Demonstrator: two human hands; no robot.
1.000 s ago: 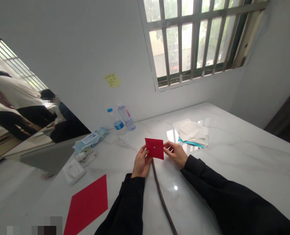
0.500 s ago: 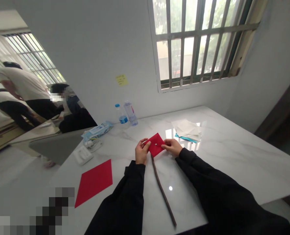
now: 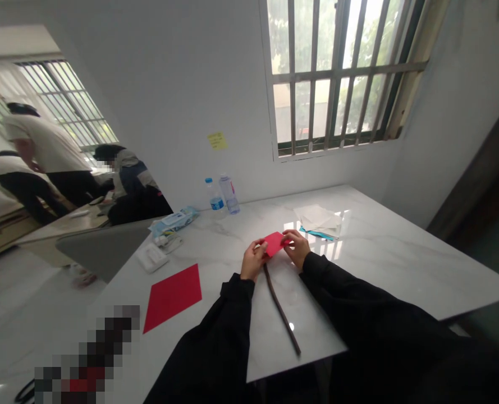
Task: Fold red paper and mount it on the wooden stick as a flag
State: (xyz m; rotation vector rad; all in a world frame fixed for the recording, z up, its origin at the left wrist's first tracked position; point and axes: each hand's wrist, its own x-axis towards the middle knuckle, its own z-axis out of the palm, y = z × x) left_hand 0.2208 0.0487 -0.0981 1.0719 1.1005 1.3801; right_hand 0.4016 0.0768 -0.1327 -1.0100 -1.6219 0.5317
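A small piece of folded red paper (image 3: 274, 243) is held up between both hands above the table. My left hand (image 3: 254, 259) is closed on its left side, with the thumb on the face toward me. At the right side, my right hand (image 3: 296, 247) pinches the paper's edge. Below the paper a thin dark brown stick (image 3: 282, 311) lies on the table, running down toward the front edge; its upper end is hidden by the paper and left hand. To the left of my left arm lies a flat red sheet of paper (image 3: 173, 297).
Cream sheets (image 3: 320, 220) over a blue one lie at the right rear of the white marbled table (image 3: 384, 258). Two plastic bottles (image 3: 229, 194) stand by the wall. A wipes pack (image 3: 174, 219) and a white box (image 3: 152, 258) are at left. Several people (image 3: 49, 140) are in the left background.
The red paper has tilted; the small shiny dot on its face no longer shows. My right hand has turned at its edge. The whole view has shifted slightly.
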